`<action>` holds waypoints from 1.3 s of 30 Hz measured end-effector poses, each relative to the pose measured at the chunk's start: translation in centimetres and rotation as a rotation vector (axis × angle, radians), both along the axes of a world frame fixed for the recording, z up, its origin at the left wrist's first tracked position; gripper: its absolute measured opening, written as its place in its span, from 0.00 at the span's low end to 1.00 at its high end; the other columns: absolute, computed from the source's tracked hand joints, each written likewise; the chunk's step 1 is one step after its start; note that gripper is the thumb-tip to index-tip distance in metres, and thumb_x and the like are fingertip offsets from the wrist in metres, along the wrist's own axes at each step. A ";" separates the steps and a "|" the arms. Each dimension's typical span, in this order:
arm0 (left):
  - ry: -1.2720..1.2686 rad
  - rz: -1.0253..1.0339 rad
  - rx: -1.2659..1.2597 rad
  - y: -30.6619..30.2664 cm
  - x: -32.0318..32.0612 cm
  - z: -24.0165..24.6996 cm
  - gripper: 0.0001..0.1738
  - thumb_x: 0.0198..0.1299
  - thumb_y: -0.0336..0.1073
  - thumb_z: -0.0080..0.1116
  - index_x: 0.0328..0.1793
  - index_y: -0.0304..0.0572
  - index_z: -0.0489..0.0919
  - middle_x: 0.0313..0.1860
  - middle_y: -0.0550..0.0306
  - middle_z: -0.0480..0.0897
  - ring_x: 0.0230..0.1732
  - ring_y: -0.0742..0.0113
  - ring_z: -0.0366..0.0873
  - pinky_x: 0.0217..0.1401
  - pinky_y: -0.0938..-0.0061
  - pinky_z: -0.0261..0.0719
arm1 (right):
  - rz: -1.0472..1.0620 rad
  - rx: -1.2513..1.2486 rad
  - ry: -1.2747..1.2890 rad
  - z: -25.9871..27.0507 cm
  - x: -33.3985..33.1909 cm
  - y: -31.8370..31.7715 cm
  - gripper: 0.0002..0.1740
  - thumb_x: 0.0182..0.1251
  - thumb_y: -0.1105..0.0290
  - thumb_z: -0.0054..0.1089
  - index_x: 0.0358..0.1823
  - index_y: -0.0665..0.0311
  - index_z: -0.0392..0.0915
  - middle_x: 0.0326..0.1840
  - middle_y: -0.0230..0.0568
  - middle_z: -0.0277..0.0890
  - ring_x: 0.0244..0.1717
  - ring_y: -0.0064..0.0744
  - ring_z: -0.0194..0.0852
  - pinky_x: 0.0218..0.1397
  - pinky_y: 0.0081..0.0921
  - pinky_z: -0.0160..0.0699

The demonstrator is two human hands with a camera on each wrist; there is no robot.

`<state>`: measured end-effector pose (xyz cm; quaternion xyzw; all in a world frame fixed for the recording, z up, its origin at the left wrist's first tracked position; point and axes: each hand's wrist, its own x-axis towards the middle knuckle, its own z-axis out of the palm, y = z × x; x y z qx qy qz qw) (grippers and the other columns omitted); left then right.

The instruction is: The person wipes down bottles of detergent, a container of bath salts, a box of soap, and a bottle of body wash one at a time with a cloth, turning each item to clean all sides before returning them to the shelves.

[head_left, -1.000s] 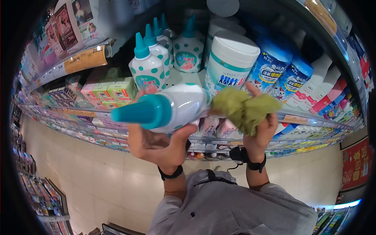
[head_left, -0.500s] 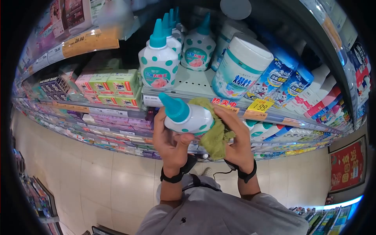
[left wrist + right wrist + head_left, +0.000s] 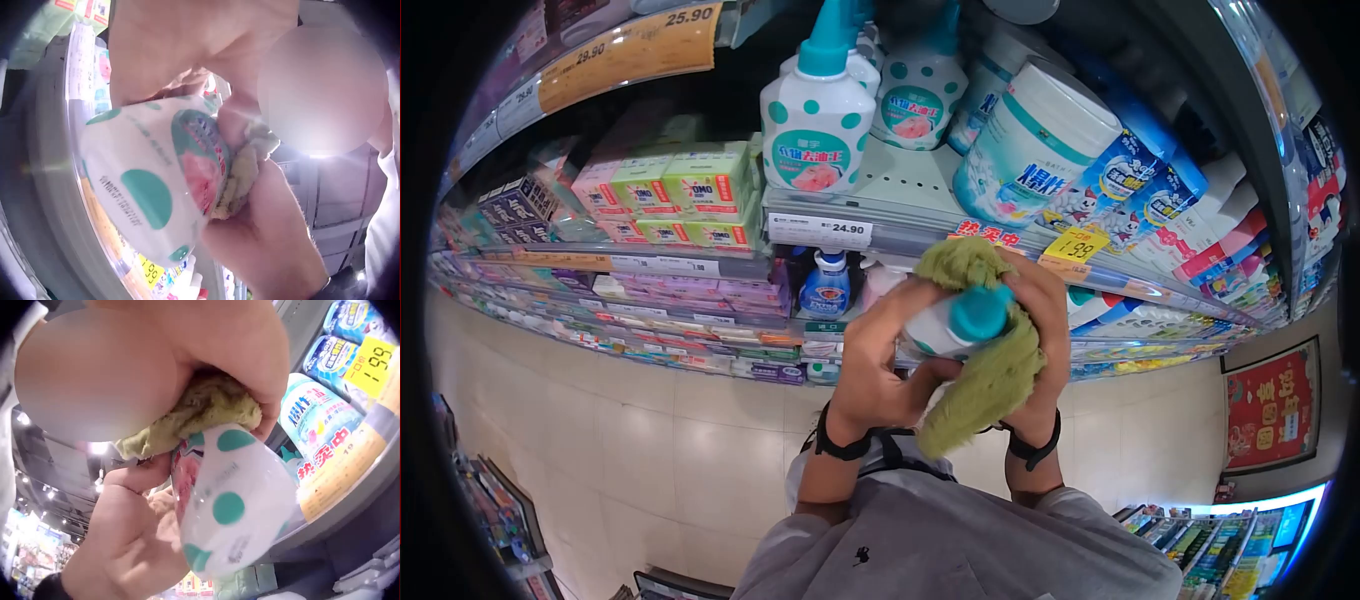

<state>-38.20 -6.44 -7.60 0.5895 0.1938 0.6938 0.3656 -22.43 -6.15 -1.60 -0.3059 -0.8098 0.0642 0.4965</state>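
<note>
My left hand grips a white spray-type bottle with teal dots, its teal pointed cap tipped toward the head camera. A fuzzy olive-green cloth is wrapped about the cap end and right side of the bottle, held there by my right hand. In the left wrist view the bottle's base faces the camera, with the cloth pinched against its label side. The right wrist view also shows the dotted base below the cloth.
Matching dotted bottles stand on the shelf just ahead, beside a white tub and blue canisters. Boxes are stacked to the left. The shelf's front edge carries price tags, close beyond my hands.
The bottle has swung from lying sideways, cap to the left, to cap up toward the camera. My right hand has brought the cloth from apart onto the bottle, then up around its cap end.
</note>
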 end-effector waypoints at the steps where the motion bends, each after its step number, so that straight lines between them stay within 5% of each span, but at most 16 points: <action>1: 0.122 0.054 0.056 0.1 0.0 -0.1 0.32 0.52 0.33 0.72 0.63 0.27 0.75 0.58 0.38 0.80 0.57 0.46 0.82 0.61 0.64 0.76 | -0.016 0.005 -0.025 0.5 0.2 -0.1 0.38 0.44 0.71 0.77 0.61 0.66 0.73 0.65 0.54 0.72 0.61 0.54 0.73 0.63 0.42 0.71; 2: 0.109 0.046 0.014 0.0 0.5 -0.4 0.31 0.46 0.29 0.68 0.61 0.29 0.77 0.57 0.34 0.80 0.58 0.39 0.81 0.62 0.63 0.77 | -0.028 0.014 -0.050 0.8 0.5 0.0 0.36 0.44 0.73 0.76 0.60 0.67 0.74 0.64 0.53 0.73 0.60 0.53 0.73 0.62 0.41 0.72; 8: 0.231 0.048 0.031 0.2 1.6 0.0 0.33 0.46 0.35 0.75 0.60 0.32 0.77 0.56 0.38 0.81 0.57 0.43 0.82 0.58 0.60 0.79 | 0.017 -0.105 -0.053 1.7 3.1 0.3 0.29 0.42 0.78 0.69 0.52 0.70 0.76 0.59 0.52 0.75 0.56 0.49 0.75 0.59 0.38 0.73; 11: 0.000 -0.048 -0.252 -0.4 4.1 1.9 0.38 0.42 0.41 0.80 0.60 0.34 0.76 0.55 0.41 0.82 0.54 0.46 0.83 0.54 0.60 0.81 | -0.025 -0.086 0.159 1.6 4.4 0.8 0.25 0.46 0.76 0.69 0.50 0.71 0.76 0.56 0.52 0.76 0.54 0.44 0.76 0.58 0.36 0.73; 12: 0.105 -0.044 -0.196 -0.2 4.1 1.9 0.39 0.41 0.41 0.81 0.60 0.35 0.76 0.54 0.42 0.82 0.53 0.46 0.84 0.53 0.61 0.81 | 0.036 -0.112 0.371 1.4 4.4 0.9 0.24 0.51 0.73 0.70 0.50 0.71 0.75 0.54 0.52 0.76 0.53 0.40 0.76 0.57 0.35 0.74; 15: 0.320 0.002 -0.050 0.7 3.7 1.8 0.41 0.39 0.42 0.82 0.61 0.37 0.76 0.53 0.43 0.83 0.51 0.46 0.84 0.51 0.63 0.82 | 0.065 0.022 0.416 1.7 4.8 1.2 0.24 0.53 0.69 0.70 0.51 0.70 0.75 0.54 0.51 0.77 0.53 0.40 0.76 0.58 0.34 0.73; 20: 0.461 0.076 0.007 1.1 1.5 0.4 0.40 0.36 0.40 0.83 0.59 0.37 0.78 0.46 0.46 0.86 0.47 0.52 0.86 0.54 0.67 0.80 | 0.199 -0.344 0.222 1.2 5.2 1.3 0.32 0.52 0.67 0.76 0.58 0.68 0.73 0.61 0.52 0.75 0.59 0.43 0.75 0.63 0.37 0.72; 23: 0.306 -0.274 -0.110 1.2 0.7 1.4 0.41 0.33 0.38 0.84 0.58 0.36 0.79 0.44 0.49 0.87 0.46 0.61 0.85 0.55 0.69 0.80 | 0.438 -0.526 0.152 0.5 5.4 1.7 0.37 0.51 0.65 0.79 0.62 0.67 0.72 0.64 0.54 0.73 0.64 0.47 0.74 0.67 0.40 0.71; 27: 0.191 -0.578 -0.331 1.0 -0.5 0.3 0.39 0.30 0.40 0.85 0.54 0.35 0.83 0.47 0.55 0.87 0.46 0.67 0.85 0.50 0.71 0.80 | 0.711 -0.464 0.255 -1.0 3.8 2.7 0.35 0.51 0.62 0.80 0.58 0.66 0.74 0.63 0.60 0.73 0.66 0.53 0.73 0.68 0.44 0.71; 31: 0.368 -0.411 -0.128 1.6 -1.6 0.6 0.34 0.36 0.39 0.81 0.52 0.33 0.83 0.41 0.51 0.87 0.38 0.61 0.86 0.45 0.72 0.79 | 0.470 -0.494 0.456 -2.2 2.8 1.2 0.24 0.50 0.69 0.76 0.48 0.66 0.76 0.58 0.53 0.74 0.61 0.45 0.74 0.66 0.39 0.71; 32: 0.445 -0.100 -0.099 1.0 -1.0 0.1 0.34 0.36 0.40 0.81 0.52 0.34 0.82 0.41 0.50 0.87 0.36 0.56 0.86 0.42 0.70 0.80 | 0.322 -0.497 0.498 -2.4 2.6 1.0 0.23 0.50 0.72 0.74 0.47 0.67 0.75 0.55 0.51 0.75 0.59 0.42 0.74 0.65 0.37 0.71; 34: 0.520 0.079 -0.069 1.0 -0.2 -0.5 0.37 0.38 0.43 0.80 0.56 0.35 0.80 0.45 0.48 0.86 0.40 0.51 0.86 0.44 0.66 0.82 | -0.023 -0.473 0.590 -1.9 1.2 0.4 0.23 0.45 0.77 0.70 0.46 0.68 0.74 0.49 0.43 0.74 0.52 0.34 0.72 0.60 0.31 0.71; 37: 0.570 0.308 0.042 0.9 1.4 -0.1 0.37 0.36 0.41 0.81 0.56 0.35 0.80 0.46 0.49 0.86 0.42 0.50 0.86 0.48 0.64 0.82 | -0.177 -0.428 0.677 -2.4 1.2 1.2 0.25 0.44 0.75 0.70 0.47 0.67 0.72 0.50 0.44 0.73 0.52 0.34 0.72 0.60 0.31 0.70; 39: 0.524 0.310 0.066 0.9 2.0 0.6 0.37 0.36 0.39 0.81 0.56 0.35 0.81 0.47 0.48 0.86 0.44 0.50 0.86 0.50 0.64 0.82 | -0.075 -0.277 0.672 -2.7 2.6 1.9 0.23 0.49 0.73 0.70 0.46 0.65 0.71 0.48 0.43 0.73 0.49 0.35 0.73 0.58 0.32 0.72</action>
